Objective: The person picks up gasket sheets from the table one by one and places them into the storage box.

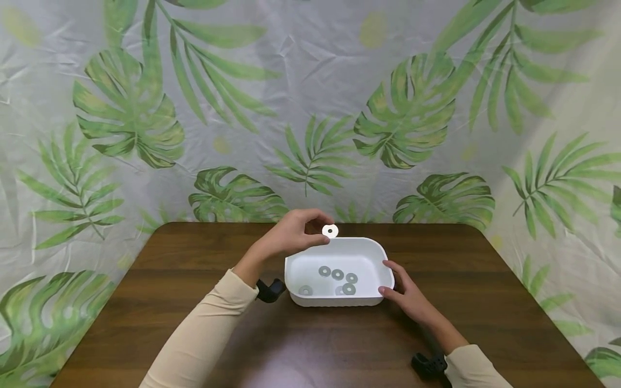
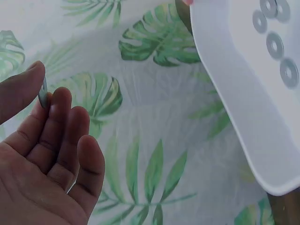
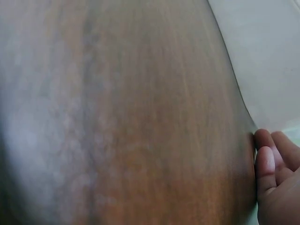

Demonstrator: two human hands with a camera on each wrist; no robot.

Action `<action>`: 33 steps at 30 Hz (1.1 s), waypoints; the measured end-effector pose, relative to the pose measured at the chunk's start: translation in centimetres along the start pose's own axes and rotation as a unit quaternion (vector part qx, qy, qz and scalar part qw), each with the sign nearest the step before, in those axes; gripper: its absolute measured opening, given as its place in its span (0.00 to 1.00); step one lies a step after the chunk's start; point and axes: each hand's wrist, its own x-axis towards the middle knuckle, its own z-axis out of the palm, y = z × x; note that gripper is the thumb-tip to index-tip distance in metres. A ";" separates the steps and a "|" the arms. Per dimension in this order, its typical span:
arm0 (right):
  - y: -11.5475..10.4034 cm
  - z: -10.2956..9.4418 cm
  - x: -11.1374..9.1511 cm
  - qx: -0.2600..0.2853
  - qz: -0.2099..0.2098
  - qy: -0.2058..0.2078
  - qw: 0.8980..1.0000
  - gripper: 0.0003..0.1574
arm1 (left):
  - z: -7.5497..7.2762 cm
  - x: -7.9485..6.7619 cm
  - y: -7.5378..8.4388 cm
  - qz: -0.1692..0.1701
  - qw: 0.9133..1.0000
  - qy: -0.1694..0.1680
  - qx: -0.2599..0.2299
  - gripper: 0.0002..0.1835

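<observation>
In the head view a white plastic tub (image 1: 335, 302) sits on the table, with several flat grey washers (image 1: 337, 275) lying on its floor. Above the tub's back rim my left hand (image 1: 293, 231) pinches one washer (image 1: 330, 231) between thumb and fingers. The left wrist view shows this held washer (image 2: 43, 96) edge-on, the other fingers loosely bent beside it. At the tub's right end, my right hand (image 1: 409, 296) grips the rim with its thumb and fingertips. Only part of this right hand (image 3: 279, 173) shows in the right wrist view.
The tub stands on a dark brown wooden table (image 1: 194, 280) with rounded back corners. Behind it hangs a pale cloth (image 1: 310, 81) printed with green leaves. Black wrist straps (image 1: 270, 291) are on both wrists.
</observation>
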 end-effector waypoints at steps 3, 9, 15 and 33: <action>0.1 -0.1 -0.1 0.005 -0.002 0.001 1.000 0.42 | 1.1 0.5 0.1 -0.009 1.000 -0.005 -0.014 0.17; 0.0 -0.2 0.1 0.002 -0.002 -0.001 1.000 0.43 | 2.8 1.6 -1.1 -0.033 0.999 -0.005 -0.023 0.17; 0.2 -0.2 0.1 0.005 -0.001 -0.003 1.000 0.43 | 4.2 3.5 -2.1 -0.068 0.997 -0.007 -0.022 0.18; 0.2 -0.2 0.1 -0.010 0.007 -0.008 1.000 0.43 | 6.9 5.2 -1.1 -0.051 0.998 -0.023 -0.014 0.16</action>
